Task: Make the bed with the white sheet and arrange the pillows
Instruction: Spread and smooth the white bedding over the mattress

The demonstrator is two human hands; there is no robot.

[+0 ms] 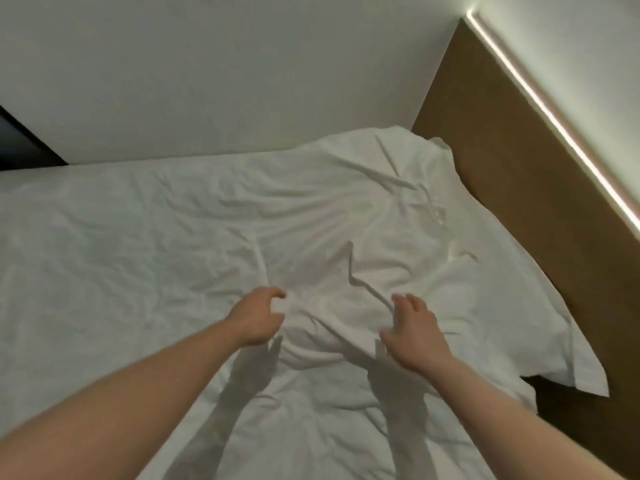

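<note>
Reaching across the bed, your two hands work a bunched ridge of the white sheet [311, 216] near the middle of the mattress: your left hand [258, 317] has its fingers curled into the cloth, apparently pinching a fold, while your right hand [412, 330] lies just beside the ridge with fingers spread and pressing on the fabric, the two hands apart with the raised fold between them. Beyond them the sheet covers the visible mattress but stays heavily creased, and its far-right part rides up against the brown headboard [512, 188], with one loose corner [588, 379] hanging over the bed's right edge. A lit strip [550, 119] runs along the top of the headboard below the pale wall [225, 71]. Judged from here, the risk is uneven tension: tugging the pinched fold toward you could drag the cloth off the far side or deepen the wrinkles, and the hanging corner could slip further if left untucked. Counted: one sheet, two hands, one headboard, one light strip, and no pillows in view.
</note>
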